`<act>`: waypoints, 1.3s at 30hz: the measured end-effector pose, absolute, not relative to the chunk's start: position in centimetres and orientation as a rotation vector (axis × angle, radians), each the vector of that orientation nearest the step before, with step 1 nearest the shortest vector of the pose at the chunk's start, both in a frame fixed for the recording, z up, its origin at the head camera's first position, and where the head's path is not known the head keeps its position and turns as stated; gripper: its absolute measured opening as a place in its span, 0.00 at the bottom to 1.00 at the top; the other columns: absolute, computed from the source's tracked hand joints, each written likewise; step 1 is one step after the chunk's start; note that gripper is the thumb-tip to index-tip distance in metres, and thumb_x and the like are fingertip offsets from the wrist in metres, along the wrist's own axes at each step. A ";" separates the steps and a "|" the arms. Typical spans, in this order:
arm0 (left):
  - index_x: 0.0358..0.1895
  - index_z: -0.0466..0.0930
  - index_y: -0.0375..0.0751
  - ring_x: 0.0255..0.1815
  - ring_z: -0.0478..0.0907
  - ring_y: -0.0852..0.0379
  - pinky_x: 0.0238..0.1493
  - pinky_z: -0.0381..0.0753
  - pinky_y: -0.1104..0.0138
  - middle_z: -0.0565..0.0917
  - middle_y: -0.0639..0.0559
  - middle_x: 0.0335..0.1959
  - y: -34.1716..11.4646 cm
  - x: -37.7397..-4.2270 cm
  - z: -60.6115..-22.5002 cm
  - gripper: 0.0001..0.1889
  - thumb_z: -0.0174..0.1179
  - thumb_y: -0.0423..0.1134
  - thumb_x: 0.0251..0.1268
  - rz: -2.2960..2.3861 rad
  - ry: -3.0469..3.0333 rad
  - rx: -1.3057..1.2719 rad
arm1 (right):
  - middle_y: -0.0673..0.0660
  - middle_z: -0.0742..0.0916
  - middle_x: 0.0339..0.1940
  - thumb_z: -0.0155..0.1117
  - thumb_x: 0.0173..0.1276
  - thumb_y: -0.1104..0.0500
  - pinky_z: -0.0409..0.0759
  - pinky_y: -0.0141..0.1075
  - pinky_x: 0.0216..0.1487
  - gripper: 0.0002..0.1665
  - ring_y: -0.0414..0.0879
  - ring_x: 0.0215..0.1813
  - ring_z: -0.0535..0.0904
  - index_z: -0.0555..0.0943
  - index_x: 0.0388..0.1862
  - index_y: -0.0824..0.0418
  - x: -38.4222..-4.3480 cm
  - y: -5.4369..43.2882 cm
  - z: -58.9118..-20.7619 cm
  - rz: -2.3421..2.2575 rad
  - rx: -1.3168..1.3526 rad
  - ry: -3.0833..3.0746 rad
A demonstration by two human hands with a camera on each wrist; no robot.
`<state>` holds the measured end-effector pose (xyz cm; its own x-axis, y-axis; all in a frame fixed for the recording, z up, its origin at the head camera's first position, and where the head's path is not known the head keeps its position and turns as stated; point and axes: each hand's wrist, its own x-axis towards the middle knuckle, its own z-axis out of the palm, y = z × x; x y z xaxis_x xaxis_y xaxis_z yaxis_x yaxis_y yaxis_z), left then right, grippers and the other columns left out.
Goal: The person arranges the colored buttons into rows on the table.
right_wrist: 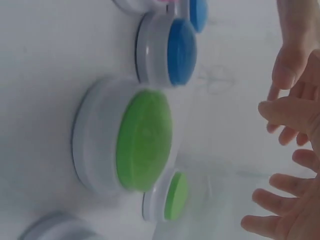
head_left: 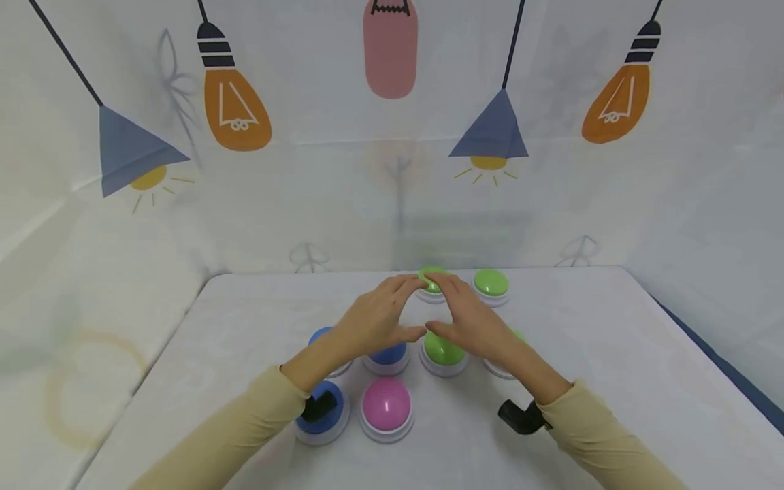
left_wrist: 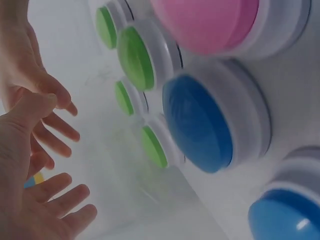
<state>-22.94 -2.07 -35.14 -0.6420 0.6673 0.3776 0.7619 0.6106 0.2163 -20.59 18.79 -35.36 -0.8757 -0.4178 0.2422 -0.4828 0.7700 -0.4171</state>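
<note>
Both hands hover above a white table, held up with fingers gently bent and nothing in them. My left hand (head_left: 376, 318) and right hand (head_left: 478, 323) face each other, thumbs and fingertips close together, framing a rounded gap; whether they touch I cannot tell. Below the left hand are a blue dome button (head_left: 388, 354) and another blue button (head_left: 321, 333), partly covered by that hand. Under the right hand is a green dome button (head_left: 444, 350); its wrist partly hides another green button (head_left: 519, 335). In the left wrist view, the left hand's fingers (left_wrist: 70, 200) are spread.
Nearer the front are a pink button (head_left: 386, 404) and a blue button (head_left: 324, 412), partly behind a black wrist camera (head_left: 318, 407). Two green buttons, one at the back (head_left: 491, 282) and one behind the fingertips (head_left: 432, 278), stand near a cloth backdrop (head_left: 343, 190) with printed lamps.
</note>
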 end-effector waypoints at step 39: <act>0.76 0.56 0.40 0.70 0.67 0.42 0.68 0.70 0.54 0.61 0.37 0.74 3.3 -34.0 -38.0 0.48 0.73 0.48 0.55 -0.661 -3.114 -0.899 | 0.76 0.62 0.72 0.68 0.64 0.60 0.68 0.61 0.67 0.50 0.70 0.69 0.66 0.51 0.78 0.67 -31.4 21.1 -39.9 0.807 0.385 -3.136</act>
<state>-33.95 3.30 -38.01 -0.8396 0.5410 -0.0478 0.4750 0.7742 0.4183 -31.43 21.14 -39.88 -0.9650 -0.2559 -0.0566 -0.1969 0.8502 -0.4882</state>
